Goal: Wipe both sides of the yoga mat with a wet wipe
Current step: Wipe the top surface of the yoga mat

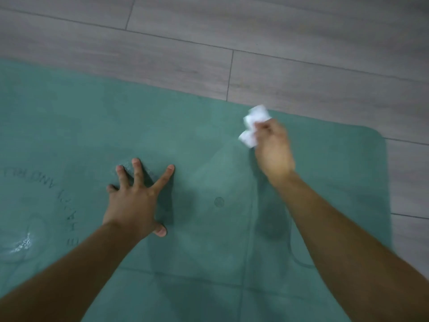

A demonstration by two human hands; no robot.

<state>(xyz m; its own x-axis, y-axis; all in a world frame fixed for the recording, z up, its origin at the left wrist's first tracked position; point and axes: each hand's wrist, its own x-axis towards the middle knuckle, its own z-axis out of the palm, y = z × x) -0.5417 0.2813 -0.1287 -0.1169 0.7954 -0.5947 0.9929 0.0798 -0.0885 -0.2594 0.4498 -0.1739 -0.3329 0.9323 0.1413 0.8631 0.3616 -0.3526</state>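
A teal green yoga mat [204,140] lies flat on the floor and fills most of the view, with dark printed lines and lettering on it. My left hand [137,198] presses flat on the mat near the middle, fingers spread wide. My right hand [272,149] grips a crumpled white wet wipe [253,125] near the mat's far edge, toward its rounded right corner. The wipe sticks out past my fingers; the hand is blurred. Whether the wipe touches the mat I cannot tell.
Grey wood-look floor planks [255,31] run beyond the mat's far edge and along its right end. A shiny wet patch [22,244] glints on the mat at the left.
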